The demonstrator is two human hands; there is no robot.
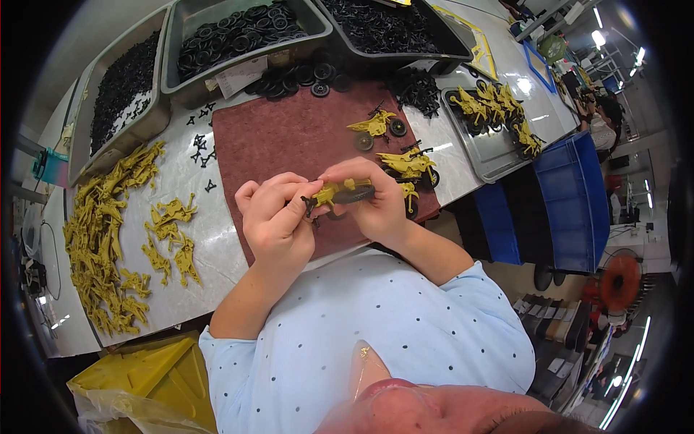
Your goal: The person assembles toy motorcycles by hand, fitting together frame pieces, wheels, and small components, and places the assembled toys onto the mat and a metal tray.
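Observation:
Between my two hands, above the red-brown mat [267,134], is a yellow toy motorcycle [327,194] with a black wheel [356,194]. My right hand [379,206] is closed around its wheel end. My left hand [275,220] pinches its other end, where a small black part [309,205] sticks out by the thumb; whether that part is fixed on cannot be seen. On the mat's right side lie a yellow toy body [372,124], loose black wheels [397,127] and other toy motorcycles [408,165] with wheels.
Many yellow toy bodies [97,239] are heaped at the left, near small black parts [201,148]. Grey bins of black parts [126,87], wheels [238,36] and more black pieces [390,29] line the back. A metal tray [481,155] holds finished-looking motorcycles; blue crates [578,202] stand right.

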